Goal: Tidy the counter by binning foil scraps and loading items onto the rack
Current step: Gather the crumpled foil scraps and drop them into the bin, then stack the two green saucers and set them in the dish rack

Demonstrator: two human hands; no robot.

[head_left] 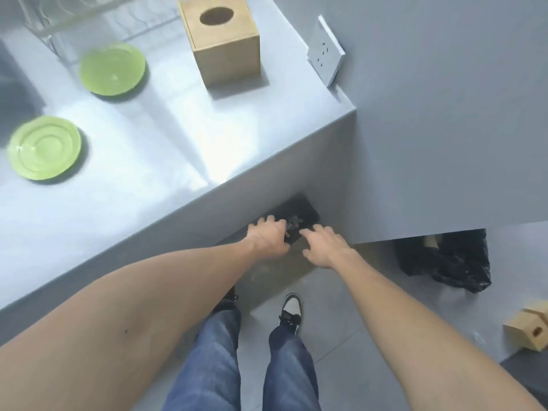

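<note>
Both hands reach down past the counter's front edge over a black-lined bin on the floor. My left hand and my right hand have their fingers spread, palms down. Crumpled foil scraps lie in the bin between and just beyond the fingertips. Two green plates stay on the grey counter: one farther back, one near the left edge. The wire dish rack stands at the back left.
A wooden tissue box sits at the counter's back right, near a wall socket. On the floor lie a black plastic bag and another wooden box at the right. My legs and shoes are below.
</note>
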